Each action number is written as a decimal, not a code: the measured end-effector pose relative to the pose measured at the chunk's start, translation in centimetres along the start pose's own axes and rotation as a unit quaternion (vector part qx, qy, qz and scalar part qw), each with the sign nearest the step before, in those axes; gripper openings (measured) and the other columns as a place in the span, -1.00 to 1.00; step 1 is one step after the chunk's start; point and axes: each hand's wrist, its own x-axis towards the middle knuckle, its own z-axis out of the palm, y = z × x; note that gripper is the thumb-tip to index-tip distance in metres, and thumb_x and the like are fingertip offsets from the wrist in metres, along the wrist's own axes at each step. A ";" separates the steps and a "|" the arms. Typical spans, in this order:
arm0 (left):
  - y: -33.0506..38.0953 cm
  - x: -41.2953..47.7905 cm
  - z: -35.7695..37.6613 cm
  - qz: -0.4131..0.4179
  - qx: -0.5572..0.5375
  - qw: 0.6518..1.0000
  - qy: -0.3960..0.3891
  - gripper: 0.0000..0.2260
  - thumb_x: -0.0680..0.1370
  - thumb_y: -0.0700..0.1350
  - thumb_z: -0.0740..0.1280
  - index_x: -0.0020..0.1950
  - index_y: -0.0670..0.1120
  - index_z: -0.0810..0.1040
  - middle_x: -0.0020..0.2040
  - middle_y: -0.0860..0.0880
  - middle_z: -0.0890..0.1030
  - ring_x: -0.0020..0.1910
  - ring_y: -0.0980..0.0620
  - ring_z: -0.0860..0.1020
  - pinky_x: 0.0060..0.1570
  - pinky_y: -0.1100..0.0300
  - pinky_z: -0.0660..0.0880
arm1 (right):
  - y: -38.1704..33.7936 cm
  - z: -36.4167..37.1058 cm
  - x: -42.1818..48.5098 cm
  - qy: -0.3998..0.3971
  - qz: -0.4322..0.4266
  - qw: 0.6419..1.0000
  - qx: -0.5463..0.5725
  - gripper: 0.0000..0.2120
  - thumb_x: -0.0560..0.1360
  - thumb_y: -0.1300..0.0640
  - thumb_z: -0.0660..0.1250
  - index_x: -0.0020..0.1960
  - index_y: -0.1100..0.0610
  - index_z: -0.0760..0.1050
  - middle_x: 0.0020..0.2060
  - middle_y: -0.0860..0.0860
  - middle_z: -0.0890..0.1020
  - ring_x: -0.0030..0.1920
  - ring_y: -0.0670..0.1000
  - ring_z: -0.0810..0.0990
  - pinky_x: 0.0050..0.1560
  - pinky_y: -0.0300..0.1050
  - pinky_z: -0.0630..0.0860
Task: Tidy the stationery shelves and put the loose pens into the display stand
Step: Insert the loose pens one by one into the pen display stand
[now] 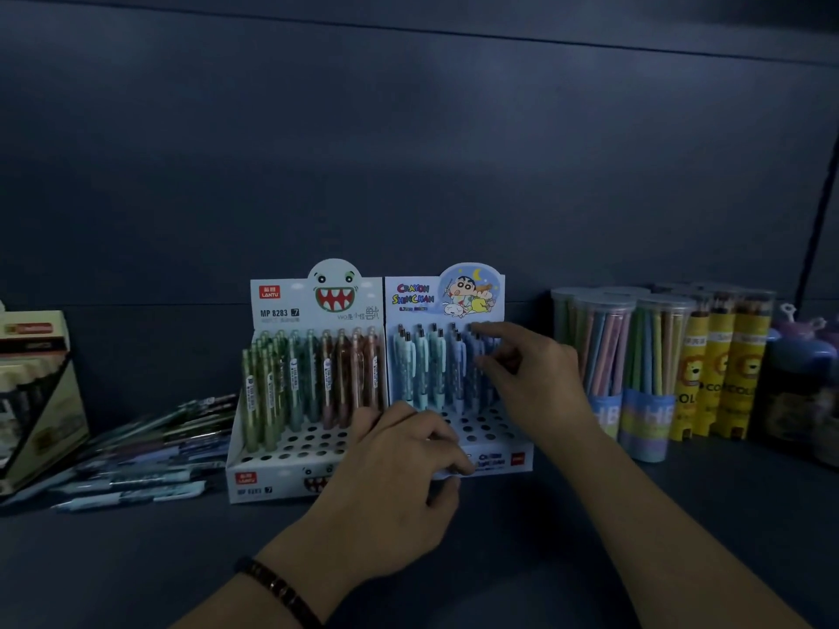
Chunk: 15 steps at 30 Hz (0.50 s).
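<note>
**penfan:** So why's the left hand [399, 451] parked on the front lip of the blue stand [490, 447], centre of frame? Fingers curled down over the edge, thumb tucked under. Looks to me like it's bracing the box so it doesn't skid back.

**shelfie:** Yeah, I read it that way too. The right hand [531, 379] is up at the back rows, fingers spread apart and touching the tops of the blue pens [431, 365], index poking out toward the card. Can't tell if it's actually pinching one, too dark and blurry. Probably straightening or seating a pen.

**penfan:** Where are the loose ones?

**shelfie:** Loose pens [150, 447] are lying in a heap on the shelf [136, 560], lower left, just beside the monster stand [290, 392]. Both stands have plenty of empty holes in front.

**penfan:** Anything in the way?

**shelfie:** The monster stand sits between the heap and the blue stand, so it's a reach across. Pencil tubs [631, 356] crowd the right side, close to the right wrist. There's a tan box [36, 392] at far left.
</note>
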 end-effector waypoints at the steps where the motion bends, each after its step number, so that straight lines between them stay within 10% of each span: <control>1: -0.1 0.0 0.0 0.001 -0.002 1.000 0.003 -0.77 0.64 0.14 0.25 0.23 0.25 0.64 0.21 0.31 0.46 0.25 0.26 0.30 0.27 0.13 0.10 | 0.0 0.0 -0.1 0.003 0.000 1.000 0.001 -0.63 0.56 0.19 0.52 0.34 -0.05 0.64 -0.29 -0.17 0.61 -0.20 -0.16 0.63 -0.06 -0.29 0.62; 15: -3.7 -2.0 -5.8 -0.006 0.018 0.996 0.092 -0.86 0.58 0.05 0.36 0.11 0.25 0.60 0.05 0.30 0.52 0.10 0.28 0.46 0.23 0.10 0.29 | -6.9 0.5 -2.5 0.071 0.028 0.995 0.069 -0.93 0.57 0.12 0.48 0.03 0.01 0.62 -0.29 -0.15 0.63 -0.21 -0.15 0.63 -0.20 -0.37 0.49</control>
